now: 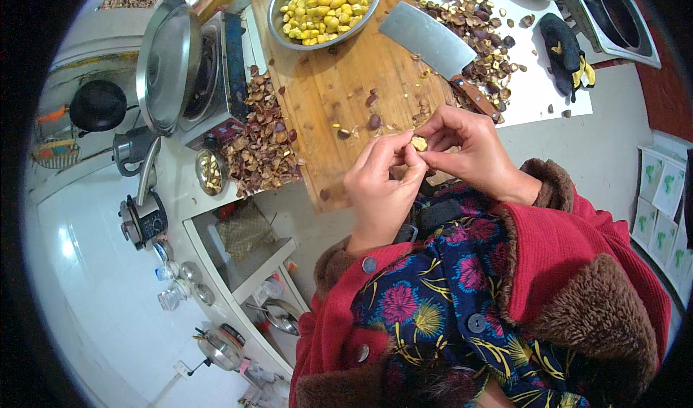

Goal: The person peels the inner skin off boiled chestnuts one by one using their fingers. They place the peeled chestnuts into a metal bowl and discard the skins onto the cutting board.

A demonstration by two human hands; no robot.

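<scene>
Between the fingertips of both hands is a yellow peeled chestnut (418,143), held over the near part of a wooden cutting board (319,105). My left hand (381,178) pinches it from one side, and my right hand (468,145) grips it from the other. A metal bowl (274,25) full of peeled yellow chestnuts stands at the board's far end. The cleaver (427,37) lies across the board's right edge, its brown wooden handle (475,98) pointing toward me. Dark chestnut pieces (374,122) and bits of shell are scattered on the board.
Heaps of brown shells lie left (262,137) and right (476,34) of the board. A small dish (210,172) of pale pieces sits by the left heap. Beyond it, a large steel pan (168,67) stands on a stove. Black-and-yellow gloves (563,51) rest at right.
</scene>
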